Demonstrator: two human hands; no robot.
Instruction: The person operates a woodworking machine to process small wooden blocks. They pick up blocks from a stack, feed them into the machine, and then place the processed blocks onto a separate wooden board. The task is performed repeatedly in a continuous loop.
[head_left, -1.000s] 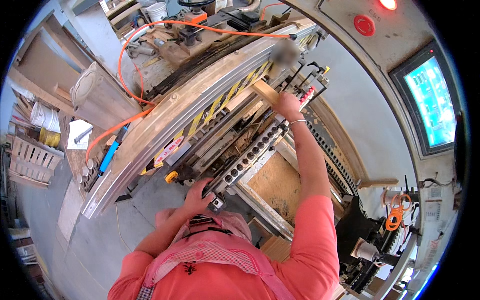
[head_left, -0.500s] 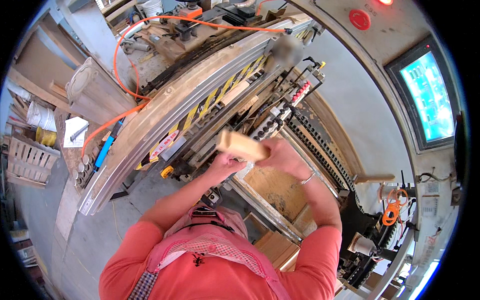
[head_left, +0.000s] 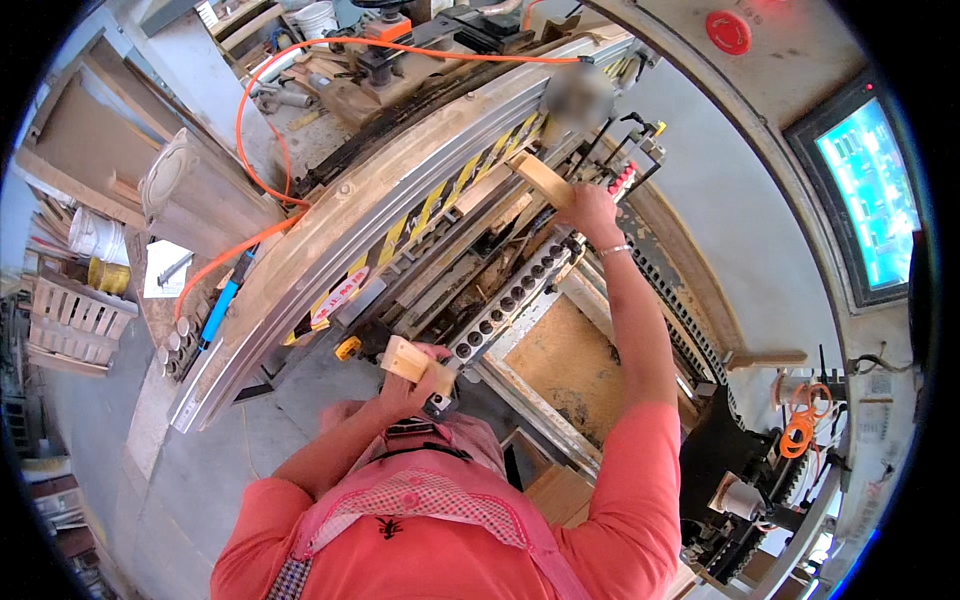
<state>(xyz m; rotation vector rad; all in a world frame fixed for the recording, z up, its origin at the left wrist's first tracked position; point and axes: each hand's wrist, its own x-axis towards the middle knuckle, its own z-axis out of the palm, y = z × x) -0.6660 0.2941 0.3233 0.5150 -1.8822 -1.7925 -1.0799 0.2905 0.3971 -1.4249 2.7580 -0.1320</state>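
Observation:
Close to my body, my left hand (head_left: 405, 393) is closed around a short pale wooden block (head_left: 408, 360), beside the near end of a row of black round knobs (head_left: 500, 310). My right arm reaches far forward over the machine. At its end my right hand (head_left: 590, 213) grips one end of another pale wood piece (head_left: 541, 180), which points away to the upper left. That piece is over the machine's slots; I cannot tell whether it touches them. Near my right hand are red knobs (head_left: 622, 180).
A long metal rail with a yellow-black striped strip (head_left: 440, 205) runs along the machine's left side. An orange hose (head_left: 240, 130) loops over it. At right are a lit screen (head_left: 868, 190) and a red button (head_left: 728, 32). A dusty wooden panel (head_left: 560, 365) lies below my right arm.
My hands have drawn apart. The right one has moved forward with a wood piece, and the left has come back toward my body with a block in it.

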